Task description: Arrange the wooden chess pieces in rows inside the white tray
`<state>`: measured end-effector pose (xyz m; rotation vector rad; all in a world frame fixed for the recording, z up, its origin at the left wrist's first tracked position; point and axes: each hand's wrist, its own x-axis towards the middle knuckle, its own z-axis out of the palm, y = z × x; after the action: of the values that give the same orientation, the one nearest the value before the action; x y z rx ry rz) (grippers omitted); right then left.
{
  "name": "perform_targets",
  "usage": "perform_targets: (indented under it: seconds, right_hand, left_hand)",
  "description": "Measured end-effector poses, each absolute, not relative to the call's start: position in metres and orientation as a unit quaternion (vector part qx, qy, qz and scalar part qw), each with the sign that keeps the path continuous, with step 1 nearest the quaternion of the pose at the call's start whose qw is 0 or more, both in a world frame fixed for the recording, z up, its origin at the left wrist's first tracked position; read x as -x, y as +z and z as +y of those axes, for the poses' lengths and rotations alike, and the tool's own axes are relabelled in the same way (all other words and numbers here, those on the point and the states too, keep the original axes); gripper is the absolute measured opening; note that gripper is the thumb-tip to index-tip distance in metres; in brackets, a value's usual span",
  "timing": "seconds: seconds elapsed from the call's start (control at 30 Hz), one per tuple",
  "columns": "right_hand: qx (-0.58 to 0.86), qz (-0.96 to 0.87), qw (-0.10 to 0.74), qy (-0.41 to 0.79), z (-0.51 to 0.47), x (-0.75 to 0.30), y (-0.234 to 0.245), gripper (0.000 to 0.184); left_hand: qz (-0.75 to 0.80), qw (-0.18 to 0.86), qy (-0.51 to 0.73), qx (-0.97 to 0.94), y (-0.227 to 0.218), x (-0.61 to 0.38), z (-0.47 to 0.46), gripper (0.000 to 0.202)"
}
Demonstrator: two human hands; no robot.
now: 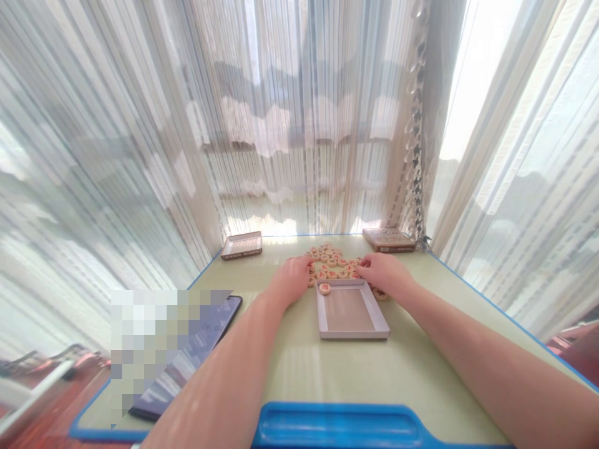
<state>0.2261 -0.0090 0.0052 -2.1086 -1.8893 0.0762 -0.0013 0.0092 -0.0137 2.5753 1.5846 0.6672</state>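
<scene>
Blue table rim [337,427] | round wooden discs [330,262], red-marked | one in grey tray [354,335]

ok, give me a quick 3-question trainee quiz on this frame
1. How many pieces lie in the tray? A) none B) one C) five
2. True or false: the left hand and right hand are both at the loose pile beyond the tray.
3. Fill in: the piece in the tray sits in its far-___ corner.
Key: 1 B; 2 true; 3 left.
</scene>
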Motion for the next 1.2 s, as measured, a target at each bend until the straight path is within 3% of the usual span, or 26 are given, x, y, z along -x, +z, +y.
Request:
perform_targets:
  seconds: [0.43,0.6,0.73,0.9,1.2]
  right_hand:
    - [0.722,-0.668,0.175,-0.05,-0.012,-0.229,0.006,0.025]
    - [0.575,-0.778,0.246,-0.063,-0.026,-0.212,0.016,0.026]
    - [0.465,-0.859,0.212,-0.017,-0.046,-0.193,0.02,0.014]
    - [0.439,-0.885,0.148,0.044,-0.057,-0.185,0.019,0.01]
    - [0.413,-0.893,0.16,0.075,-0.055,-0.186,0.019,0.012]
  left_hand:
    - [0.515,0.023,0.202,-0.833,-0.013,0.001,0.008,0.036]
    - [0.508,0.019,0.208,-0.836,-0.012,0.002,0.007,0.037]
    - [0.507,0.02,0.204,-0.837,-0.012,0.001,0.007,0.036]
    - [0.504,0.016,0.203,-0.839,-0.011,0.0,0.005,0.034]
    - [0.508,0.038,0.205,-0.836,-0.009,-0.001,0.003,0.032]
